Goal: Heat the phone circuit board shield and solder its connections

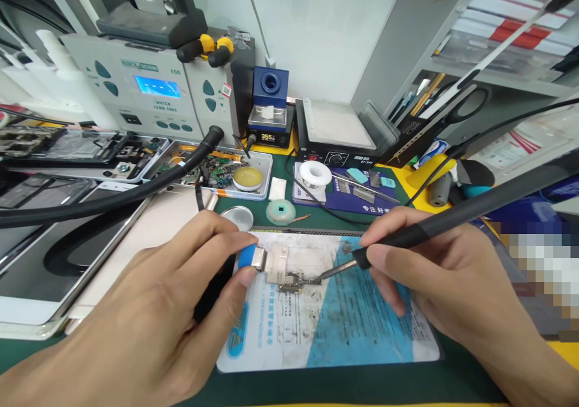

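Note:
My left hand [181, 301] pinches a small blue piece with a shiny metal end [253, 257] between thumb and fingers. The metal end sits by the left edge of a pale, flat part [277, 260]. Just in front of that part lies a small circuit board [292, 281] with tiny components. In my right hand [420, 262] is a black soldering iron [407, 232], held like a pen. Its metal tip reaches the right end of the board; whether it touches cannot be made out. Under everything is a stained white and blue work mat [362, 334].
A grey hot-air station [158, 105] stands back left, its black hose [113, 202] crossing the left side. Behind the mat are a tray of boards [208, 172], a green braid spool [280, 212], a white reel [315, 175] and a hot plate [339, 129]. Phones [40, 256] lie left.

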A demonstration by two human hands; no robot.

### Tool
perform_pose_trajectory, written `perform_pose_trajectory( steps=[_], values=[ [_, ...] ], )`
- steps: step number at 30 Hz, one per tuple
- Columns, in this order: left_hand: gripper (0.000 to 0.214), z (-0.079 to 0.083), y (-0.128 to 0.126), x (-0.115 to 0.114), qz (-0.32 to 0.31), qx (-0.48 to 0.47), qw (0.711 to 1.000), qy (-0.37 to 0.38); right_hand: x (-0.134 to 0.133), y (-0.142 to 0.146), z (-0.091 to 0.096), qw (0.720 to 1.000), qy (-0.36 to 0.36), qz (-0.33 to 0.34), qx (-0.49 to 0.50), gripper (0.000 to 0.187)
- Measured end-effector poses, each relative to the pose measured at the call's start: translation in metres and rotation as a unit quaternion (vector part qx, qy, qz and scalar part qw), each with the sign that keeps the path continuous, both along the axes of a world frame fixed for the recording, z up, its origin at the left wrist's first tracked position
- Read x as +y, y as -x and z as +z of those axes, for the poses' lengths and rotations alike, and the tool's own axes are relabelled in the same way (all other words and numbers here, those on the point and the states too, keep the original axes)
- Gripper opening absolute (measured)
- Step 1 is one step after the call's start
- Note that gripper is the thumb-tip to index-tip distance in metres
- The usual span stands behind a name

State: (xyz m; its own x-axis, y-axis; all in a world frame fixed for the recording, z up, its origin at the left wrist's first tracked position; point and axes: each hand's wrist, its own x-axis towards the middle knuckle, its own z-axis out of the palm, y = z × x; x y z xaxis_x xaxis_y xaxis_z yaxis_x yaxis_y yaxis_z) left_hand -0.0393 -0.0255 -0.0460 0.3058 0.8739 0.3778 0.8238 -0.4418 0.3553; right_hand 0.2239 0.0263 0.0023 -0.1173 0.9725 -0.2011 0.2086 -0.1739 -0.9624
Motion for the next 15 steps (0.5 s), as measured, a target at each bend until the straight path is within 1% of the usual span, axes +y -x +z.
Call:
perform_pose_trajectory(
  steps=[9,15],
  values=[
    [0.024,-0.0014,0.0018,-0.0028,0.002,-0.005,1.0,-0.001,0.0001,0.0012,0.0028,1.0,0.011,0.006,-0.01,0.016],
    [0.026,-0.001,-0.0004,-0.0003,0.006,-0.009,1.0,0.005,0.0,0.0005,0.0017,1.0,0.01,0.008,-0.008,0.014]
  ],
)
